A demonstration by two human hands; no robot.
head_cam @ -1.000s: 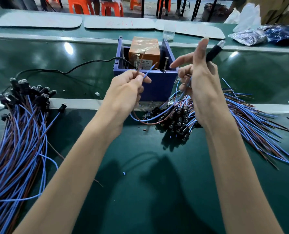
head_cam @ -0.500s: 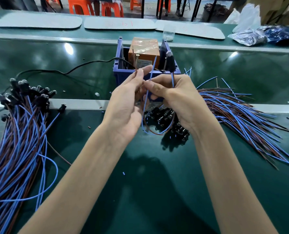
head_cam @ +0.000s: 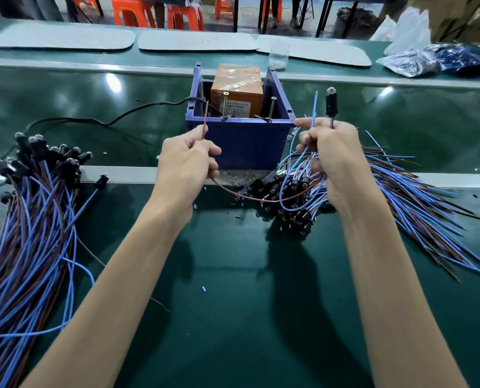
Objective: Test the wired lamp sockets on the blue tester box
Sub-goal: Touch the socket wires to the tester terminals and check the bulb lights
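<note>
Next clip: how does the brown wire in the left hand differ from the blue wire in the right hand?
The brown wire, pinched by the left hand, points up at the left rim of the blue box near a screw; the blue wire, gripped by the right hand, points up in open air right of the box. The blue wire stands beside the upright socket; the brown wire stands alone. Both sag in a loop between the hands.

Green bench [head_cam: 233,317]: blue tester box [head_cam: 241,144] at 12, just behind metal rail [head_cam: 121,173]. Wired-socket bundle [head_cam: 31,219] at 9, sockets at far end. 2nd socket pile [head_cam: 407,200] at 2-3, near box. Black cable [head_cam: 121,119] runs box to 10. Blue insulation scraps [head_cam: 203,289] ctr. Far side, 11-1: grey mats [head_cam: 59,37], clear cup [head_cam: 278,56], plastic bags [head_cam: 409,61].
</note>
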